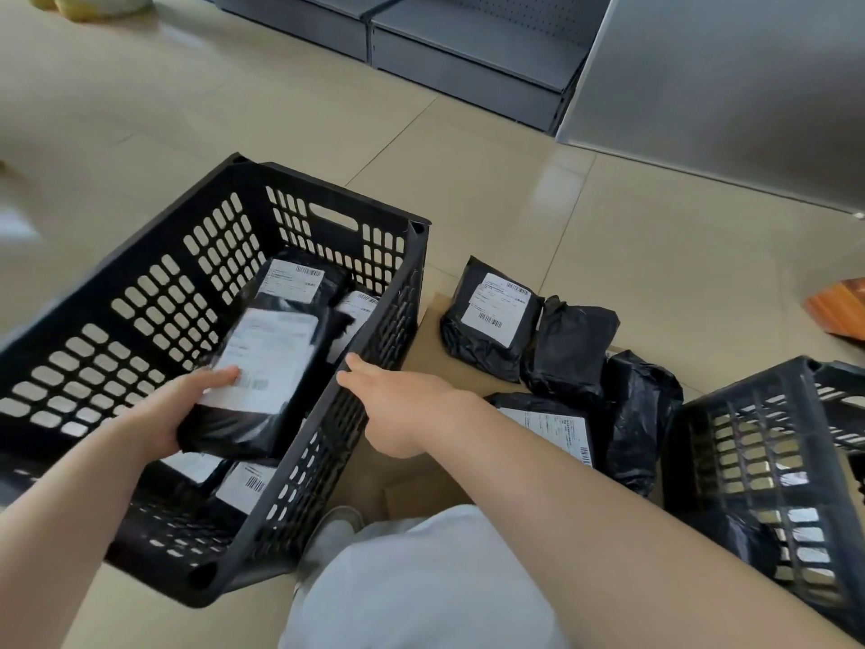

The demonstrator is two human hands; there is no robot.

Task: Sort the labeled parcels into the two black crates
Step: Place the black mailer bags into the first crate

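The left black crate stood part-filled; the right crate sat near. Her left hand gripped a labelled parcel above it, thumb pressing the label. Right hand rested loosely on the rim, fingers relaxed. Best lowered flat, label up.

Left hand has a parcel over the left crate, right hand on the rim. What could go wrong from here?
1. The left crate looks tilted; the right hand on its rim may be steadying it, so letting go might shift it.
2. The left hand grips only the held parcel's near end; it could slip and land label-down.
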